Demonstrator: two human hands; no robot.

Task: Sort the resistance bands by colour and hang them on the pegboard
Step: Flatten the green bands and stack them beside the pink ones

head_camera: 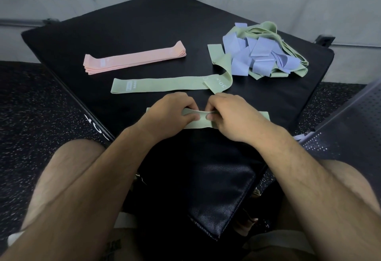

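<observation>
While both hands pinch it, the green band (pixel 199 123) lies flat between left hand (pixel 169 110) and right hand (pixel 231 114).

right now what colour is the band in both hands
Light green: the band, pinched by left hand and right hand, head view.

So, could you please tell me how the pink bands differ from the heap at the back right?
The pink bands are one colour, stacked flat and straight; the heap mixes green and purple, tangled and crumpled. The pink bands lie left, the heap right. Both rest on the black pad.
</observation>
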